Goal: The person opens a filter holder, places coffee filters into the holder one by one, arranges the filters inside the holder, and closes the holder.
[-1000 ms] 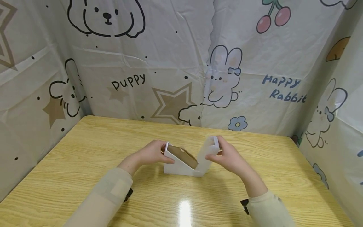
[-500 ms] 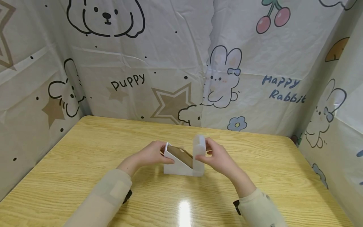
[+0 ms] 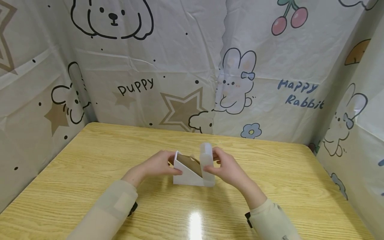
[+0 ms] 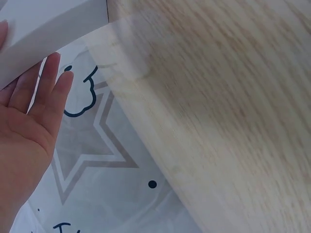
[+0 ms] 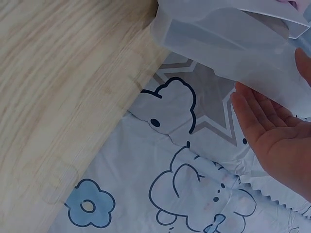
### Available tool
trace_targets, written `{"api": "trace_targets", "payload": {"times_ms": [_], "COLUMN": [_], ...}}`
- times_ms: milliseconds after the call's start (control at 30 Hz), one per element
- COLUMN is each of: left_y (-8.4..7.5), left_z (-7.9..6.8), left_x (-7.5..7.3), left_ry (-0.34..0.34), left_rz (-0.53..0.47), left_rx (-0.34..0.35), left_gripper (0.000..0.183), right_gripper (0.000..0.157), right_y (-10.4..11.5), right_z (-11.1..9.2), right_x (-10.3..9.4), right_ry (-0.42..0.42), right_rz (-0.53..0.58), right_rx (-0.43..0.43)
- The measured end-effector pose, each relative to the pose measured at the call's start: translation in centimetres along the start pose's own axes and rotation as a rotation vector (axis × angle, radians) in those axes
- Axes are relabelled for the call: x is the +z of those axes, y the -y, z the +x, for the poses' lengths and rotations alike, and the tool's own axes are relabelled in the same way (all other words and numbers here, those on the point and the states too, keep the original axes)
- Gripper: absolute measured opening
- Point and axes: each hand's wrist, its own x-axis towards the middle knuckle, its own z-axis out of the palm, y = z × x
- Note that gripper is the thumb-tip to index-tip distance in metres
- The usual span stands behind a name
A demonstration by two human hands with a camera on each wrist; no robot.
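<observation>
A white box [image 3: 187, 175] with a slanted open top and a brown inside stands on the table. My left hand [image 3: 157, 164] grips its taller left end, thumb on the near side and fingers behind. Over the box's low right end stands a translucent plastic cover [image 3: 206, 158], upright. My right hand [image 3: 226, 167] holds that cover between thumb and fingers. In the left wrist view, the fingers [image 4: 51, 82] lie along the white box wall. The right wrist view has the frosted cover [image 5: 218, 43] overlapping the box, the right palm facing up beside it.
The wood-grain table [image 3: 135, 213] spreads around the box. Behind it hangs a printed cloth [image 3: 180, 60] with puppies, rabbits and stars, and more cloth closes in both sides. Dark wrist straps [image 3: 249, 220] show at the sleeves.
The right hand has moved left with the translucent cover, which went from tilted outward to upright and slid further over the box's right end. The left hand and box stay nearly still.
</observation>
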Motion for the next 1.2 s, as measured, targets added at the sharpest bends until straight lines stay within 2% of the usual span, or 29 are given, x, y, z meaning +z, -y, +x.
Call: {"api": "trace_targets", "payload": {"times_ms": [633,1200], "left_y": [0.1,0.2], "left_z": [0.3,0.3], "left_x": [0.5,0.6], "left_ry": [-0.002,-0.008], "left_rz": [-0.027,-0.026], "left_rx": [-0.011,-0.021], "left_gripper": [0.028,0.027], "right_gripper": [0.039,0.044], "right_y": [0.5,0.9], "right_z": [0.0,0.0], "right_x": [0.7,1.1], "right_ry": [-0.021,-0.039], "right_rz": [-0.092,-0.107], "right_rx": [-0.003,-0.001]}}
